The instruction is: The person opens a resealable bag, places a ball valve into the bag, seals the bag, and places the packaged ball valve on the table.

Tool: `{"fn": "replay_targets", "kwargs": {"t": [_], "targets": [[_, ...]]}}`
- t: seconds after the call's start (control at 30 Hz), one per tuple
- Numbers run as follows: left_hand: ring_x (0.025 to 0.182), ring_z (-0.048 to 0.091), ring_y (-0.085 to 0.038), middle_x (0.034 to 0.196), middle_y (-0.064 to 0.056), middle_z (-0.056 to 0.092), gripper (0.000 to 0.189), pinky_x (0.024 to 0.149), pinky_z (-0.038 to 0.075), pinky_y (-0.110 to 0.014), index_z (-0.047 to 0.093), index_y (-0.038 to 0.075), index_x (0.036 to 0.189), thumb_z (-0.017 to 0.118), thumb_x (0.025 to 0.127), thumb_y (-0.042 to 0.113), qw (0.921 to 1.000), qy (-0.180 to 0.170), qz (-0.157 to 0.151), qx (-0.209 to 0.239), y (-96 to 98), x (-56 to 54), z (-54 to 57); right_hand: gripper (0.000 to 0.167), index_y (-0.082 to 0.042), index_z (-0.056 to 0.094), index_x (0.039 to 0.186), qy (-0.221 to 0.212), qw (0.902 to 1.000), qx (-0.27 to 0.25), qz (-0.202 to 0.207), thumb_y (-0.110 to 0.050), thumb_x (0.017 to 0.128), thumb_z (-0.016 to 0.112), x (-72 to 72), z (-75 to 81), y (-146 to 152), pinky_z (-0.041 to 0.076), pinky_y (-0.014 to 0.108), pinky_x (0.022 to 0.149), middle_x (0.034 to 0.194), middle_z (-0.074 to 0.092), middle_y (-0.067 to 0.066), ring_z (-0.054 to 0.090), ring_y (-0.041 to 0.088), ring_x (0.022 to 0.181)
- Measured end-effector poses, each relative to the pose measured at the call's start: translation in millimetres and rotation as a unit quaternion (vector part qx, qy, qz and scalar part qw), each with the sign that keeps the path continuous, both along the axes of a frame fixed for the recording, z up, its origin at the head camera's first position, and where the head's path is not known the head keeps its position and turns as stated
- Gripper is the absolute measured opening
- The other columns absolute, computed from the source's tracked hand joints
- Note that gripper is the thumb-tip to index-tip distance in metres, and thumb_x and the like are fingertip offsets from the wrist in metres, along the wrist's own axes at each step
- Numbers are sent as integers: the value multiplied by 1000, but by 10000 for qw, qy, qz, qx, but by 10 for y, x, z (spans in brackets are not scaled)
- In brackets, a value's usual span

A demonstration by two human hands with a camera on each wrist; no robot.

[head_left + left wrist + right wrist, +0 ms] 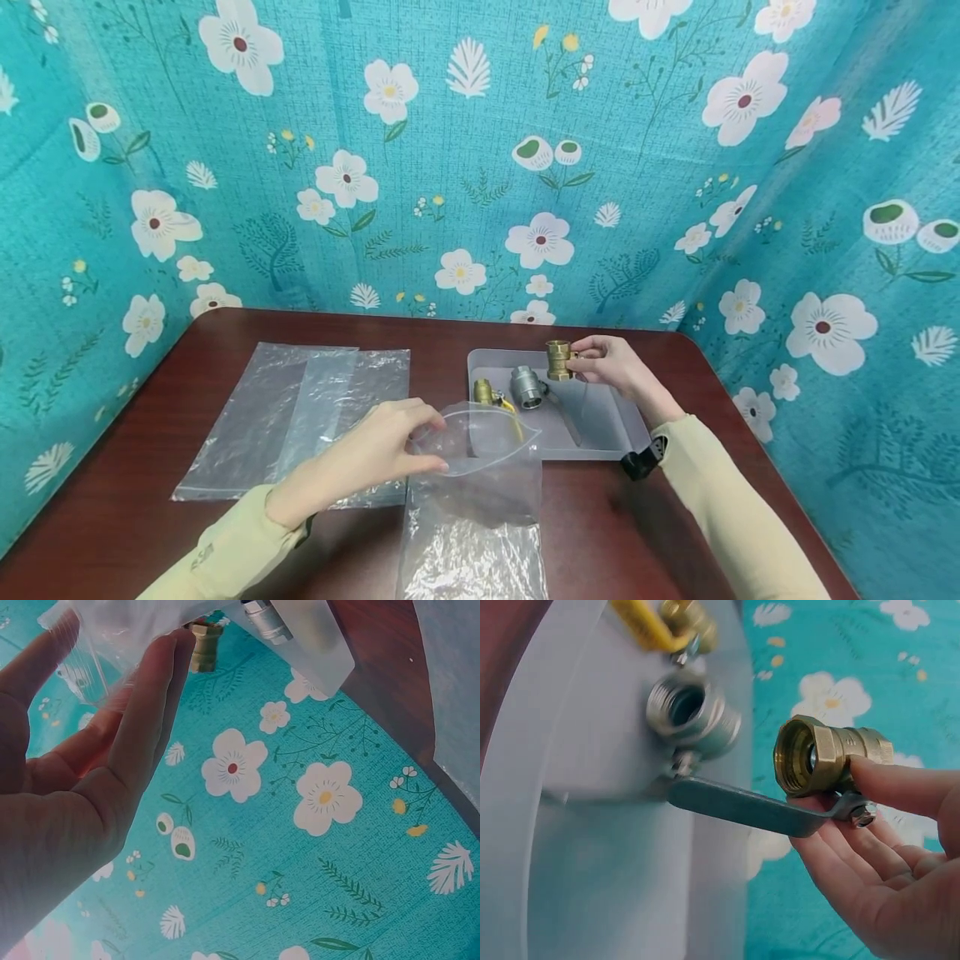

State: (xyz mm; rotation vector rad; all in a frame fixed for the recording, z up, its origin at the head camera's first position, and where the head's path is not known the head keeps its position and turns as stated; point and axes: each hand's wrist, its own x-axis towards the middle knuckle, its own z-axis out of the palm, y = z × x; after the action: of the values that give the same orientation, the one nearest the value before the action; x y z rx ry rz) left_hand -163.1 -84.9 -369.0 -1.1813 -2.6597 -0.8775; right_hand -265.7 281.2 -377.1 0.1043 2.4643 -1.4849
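My right hand (611, 364) holds a brass ball valve (558, 360) above the grey tray. In the right wrist view the thumb is on the brass body and the fingers are beneath, beside its grey metal lever (742, 808). My left hand (386, 437) holds a clear zip bag (472, 500) at the left side of its gaping mouth, thumb and fingers apart around the plastic. Inside the tray (600, 454) lie a silver ball valve (527, 387) with a metal lever and a smaller brass valve (483, 392) with a yellow handle, partly seen through the bag.
More clear plastic bags (300, 417) lie flat and overlapping on the dark red-brown table (600, 533), left of the held bag. A turquoise flowered cloth (420, 208) hangs behind the table and along both sides.
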Motion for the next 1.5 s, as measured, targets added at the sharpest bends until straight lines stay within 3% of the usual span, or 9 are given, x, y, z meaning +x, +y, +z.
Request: {"fn": "replay_targets", "kwargs": {"t": [0.33,0.53,1.0,1.3,1.5], "targets": [[67,59,-1,97,-9,75,40,65,52,-17,71,2,104,84,78,28,9999,8,83,-67,-11,-28,14,46,4,55,127,609,9978,-168,209,-18,90,72,235,239,-177,59,25,83,118,70,14,68,1,88],[66,55,1,97,-8,75,41,65,51,-17,72,2,105,84,78,30,9998,44,123,-157,3,-32,31,43,3,56,124,938,9942,-361,395,-17,90,72,431,458,-342,59,24,85,112,73,7,69,2,90],[81,66,-12,99,-8,75,41,74,57,-26,72,1,107,83,79,30,9990,164,174,-379,56,-53,137,34,-4,62,117,1530,9832,-730,681,-15,88,75,793,840,-679,56,24,87,102,75,-12,69,2,103],[78,64,-11,99,-9,74,42,72,56,-25,72,0,107,84,77,28,9989,238,136,-375,102,-62,222,31,-8,64,116,1822,9726,-1092,947,-10,88,75,967,1006,-837,58,25,86,104,75,-10,71,7,104],[81,67,-13,99,-9,75,43,74,57,-28,73,0,107,84,77,29,9981,402,177,-429,115,-71,273,30,-9,64,116,1743,9707,-1171,1165,-10,88,74,1045,1015,-929,58,27,85,107,75,-7,71,9,106]]}}
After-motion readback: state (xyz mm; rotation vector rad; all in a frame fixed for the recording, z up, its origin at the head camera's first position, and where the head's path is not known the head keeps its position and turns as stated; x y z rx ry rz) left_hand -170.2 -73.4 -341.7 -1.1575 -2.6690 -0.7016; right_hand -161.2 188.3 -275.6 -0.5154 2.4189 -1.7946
